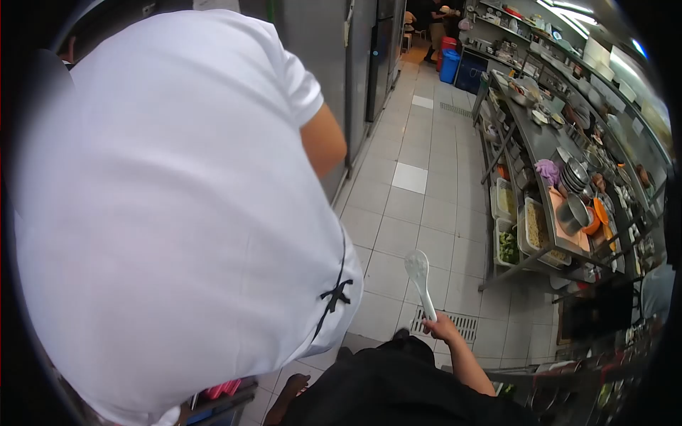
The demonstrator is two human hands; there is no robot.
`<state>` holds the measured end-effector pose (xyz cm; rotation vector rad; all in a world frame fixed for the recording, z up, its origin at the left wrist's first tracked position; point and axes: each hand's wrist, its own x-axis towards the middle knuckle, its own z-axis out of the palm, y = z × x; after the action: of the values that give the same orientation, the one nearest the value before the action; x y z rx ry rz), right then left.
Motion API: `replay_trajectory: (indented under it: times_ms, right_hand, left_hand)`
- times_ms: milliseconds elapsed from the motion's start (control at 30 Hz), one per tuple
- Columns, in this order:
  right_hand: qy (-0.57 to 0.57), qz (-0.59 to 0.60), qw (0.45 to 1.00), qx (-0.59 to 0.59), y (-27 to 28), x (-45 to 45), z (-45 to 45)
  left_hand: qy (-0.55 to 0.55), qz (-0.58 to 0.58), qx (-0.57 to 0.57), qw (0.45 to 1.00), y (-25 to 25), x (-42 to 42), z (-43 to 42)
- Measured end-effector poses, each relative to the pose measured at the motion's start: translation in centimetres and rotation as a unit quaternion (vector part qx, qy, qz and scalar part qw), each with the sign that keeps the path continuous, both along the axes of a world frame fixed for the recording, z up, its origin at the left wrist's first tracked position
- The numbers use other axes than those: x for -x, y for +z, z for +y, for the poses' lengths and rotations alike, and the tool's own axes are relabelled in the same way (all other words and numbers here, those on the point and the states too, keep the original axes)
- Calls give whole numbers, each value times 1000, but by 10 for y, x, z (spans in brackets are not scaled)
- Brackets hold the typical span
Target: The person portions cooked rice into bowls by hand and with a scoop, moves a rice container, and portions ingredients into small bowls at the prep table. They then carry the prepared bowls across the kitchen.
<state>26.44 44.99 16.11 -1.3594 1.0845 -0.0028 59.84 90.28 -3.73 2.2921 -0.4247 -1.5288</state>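
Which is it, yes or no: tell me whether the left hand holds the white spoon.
No, the white spoon is gripped in the right hand.

The right hand (442,328) sits at five o'clock, fingers closed in a grip and knuckles up. Its bare forearm (470,366) stretches ahead of the body, running toward eleven o'clock. The left hand (297,385) hangs low between six and seven o'clock, close to the torso (383,390), its fingers loosely bent toward two o'clock. The black-clad torso fills six o'clock.
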Motion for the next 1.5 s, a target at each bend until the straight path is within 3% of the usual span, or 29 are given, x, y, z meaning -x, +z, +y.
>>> replay_trajectory:
  times_ms: [67,167,233,333,467,600,767,933,1200,1267,1300,1333,1367,1400,1433,1500]
  right_hand:
    - [18,62,982,178,-8,-8,-54]
    - [13,-1,969,247,2,-37,-149]
    - [23,-26,977,212,4,-60,-215]
    - [36,-137,989,43,7,-105,-303]
    - [118,-180,977,-15,51,-188,-392]
    - [252,-222,942,31,102,-275,-445]
    - [335,-293,896,-9,175,-388,-440]
    - [414,-333,833,-153,239,-512,-391]
    - [543,-307,765,-157,275,-721,-298]
    - [487,-342,745,-302,272,-737,-284]
    - [504,-318,755,-273,256,-743,-285]
    - [516,-297,768,-237,236,-743,-293]
    - [573,-315,731,-196,204,-742,-305]
    - [580,-287,741,-179,180,-719,-326]
    - [636,-280,705,-144,150,-704,-353]
    - [695,-198,689,-52,69,-658,-426]
  left_hand:
    - [36,-33,16,999,3,-13,-16]
    - [103,-55,-7,993,4,0,-50]
    - [136,-57,-35,989,-3,13,-98]
    - [174,-14,-92,980,-12,52,-175]
    - [245,8,-88,965,7,89,-257]
    - [292,5,-67,954,17,101,-326]
    - [350,1,-42,936,22,88,-379]
    - [385,14,-34,922,-2,45,-440]
    - [432,47,50,899,-11,-23,-553]
    - [449,53,79,889,-9,-40,-581]
    - [465,56,98,878,-5,-51,-598]
    - [487,54,111,865,3,-61,-603]
    - [519,35,114,846,17,-73,-589]
    - [485,-59,98,867,52,-114,-522]
    - [461,-190,92,862,112,-151,-442]
    - [379,-445,99,805,245,-248,-322]
